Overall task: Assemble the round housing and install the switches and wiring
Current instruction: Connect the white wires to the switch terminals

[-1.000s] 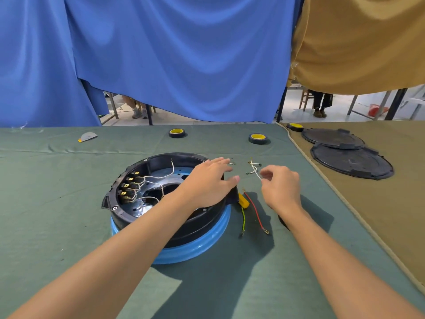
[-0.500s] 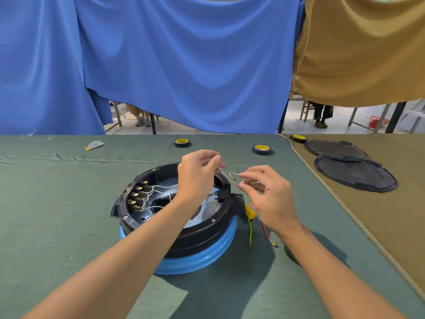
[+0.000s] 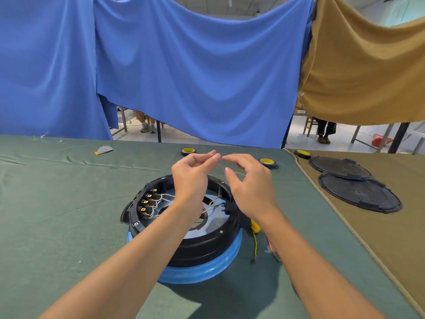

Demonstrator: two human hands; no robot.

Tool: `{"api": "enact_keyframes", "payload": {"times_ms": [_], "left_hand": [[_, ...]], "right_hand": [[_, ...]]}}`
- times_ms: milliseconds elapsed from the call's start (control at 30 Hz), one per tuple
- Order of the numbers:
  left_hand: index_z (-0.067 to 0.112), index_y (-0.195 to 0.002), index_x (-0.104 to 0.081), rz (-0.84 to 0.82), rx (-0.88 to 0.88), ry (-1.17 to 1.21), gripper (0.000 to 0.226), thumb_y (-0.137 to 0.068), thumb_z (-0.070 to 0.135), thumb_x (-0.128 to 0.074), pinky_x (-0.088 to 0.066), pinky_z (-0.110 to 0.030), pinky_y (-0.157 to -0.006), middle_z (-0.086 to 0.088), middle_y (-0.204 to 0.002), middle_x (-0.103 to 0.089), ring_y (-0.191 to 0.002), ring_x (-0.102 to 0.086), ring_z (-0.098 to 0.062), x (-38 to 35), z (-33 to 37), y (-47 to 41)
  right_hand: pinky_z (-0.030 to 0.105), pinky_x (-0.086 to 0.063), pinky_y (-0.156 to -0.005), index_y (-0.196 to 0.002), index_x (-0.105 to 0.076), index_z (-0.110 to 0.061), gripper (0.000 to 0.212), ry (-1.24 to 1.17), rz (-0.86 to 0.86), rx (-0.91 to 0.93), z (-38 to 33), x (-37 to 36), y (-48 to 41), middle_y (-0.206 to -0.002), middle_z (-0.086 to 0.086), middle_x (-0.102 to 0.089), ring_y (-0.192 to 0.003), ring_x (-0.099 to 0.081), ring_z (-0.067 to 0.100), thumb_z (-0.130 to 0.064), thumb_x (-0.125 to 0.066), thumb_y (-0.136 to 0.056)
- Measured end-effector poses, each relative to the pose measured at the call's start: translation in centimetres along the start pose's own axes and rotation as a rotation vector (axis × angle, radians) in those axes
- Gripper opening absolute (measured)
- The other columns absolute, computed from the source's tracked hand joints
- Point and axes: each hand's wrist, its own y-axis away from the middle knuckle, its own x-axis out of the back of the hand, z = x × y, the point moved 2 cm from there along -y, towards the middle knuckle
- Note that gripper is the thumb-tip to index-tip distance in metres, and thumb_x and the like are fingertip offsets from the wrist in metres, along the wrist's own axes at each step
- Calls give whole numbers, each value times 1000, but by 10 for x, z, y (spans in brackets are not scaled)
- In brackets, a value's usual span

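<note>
Black plastic makes the round housing (image 3: 207,247). It sits on a blue base (image 3: 202,271) in the low middle of the frame, on the green surface (image 3: 57,215). A row of switches (image 3: 147,204) is already fixed along its left inner wall, with white wires looping out from them.

Both hands are up above the housing. The left hand (image 3: 192,173) pinches a thin wire (image 3: 239,173) between thumb and first finger. The right hand (image 3: 251,185) curls its fingers round the same wire and seems to hold it too. The fingertips of the two hands nearly touch. Wire ends hang down inside the housing, near its right wall.

The step in hand looks like the wiring, with this one wire being sorted out. The next move likely calls for bringing a wire end down to a small metal tab. That needs careful aim, since the wire is thin and bendy.

Just right of the housing lies a yellow plug (image 3: 255,226) with a yellow and a red wire. Tape rolls (image 3: 268,161) and two black lids (image 3: 358,194) lie farther off.
</note>
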Motion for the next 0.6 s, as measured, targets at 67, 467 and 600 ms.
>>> {"api": "enact_keyframes", "payload": {"times_ms": [67,467,600], "left_hand": [[14,-80,-76,31,50,57,4,-79,13,-79,-49,-18,-75,9,-81,-76,-70,-67,4,6,4,-4],[26,-96,-69,154,-211,-383,14,-84,20,-74,-51,-28,-91,10,-96,-72,-96,-67,-4,103,31,-39],[22,-91,-72,85,-6,-480,5,-86,21,-73,-46,-22,-77,4,-91,-73,-95,-67,-11,146,9,-53]], "right_hand": [[30,-49,-94,-110,-71,-16,24,-37,-32,-23,-7,-9,-6,-105,-5,-71,-98,-63,7,-8,-64,-88],[15,-49,-50,-89,-72,-14,7,-352,-239,-347,-28,-49,-29,-74,-1,-71,-55,-63,3,-8,-69,-88],[14,-45,-51,-86,-75,-12,8,-376,-481,-415,-35,-67,-34,-75,1,-75,-55,-57,0,-10,-68,-89]]}}
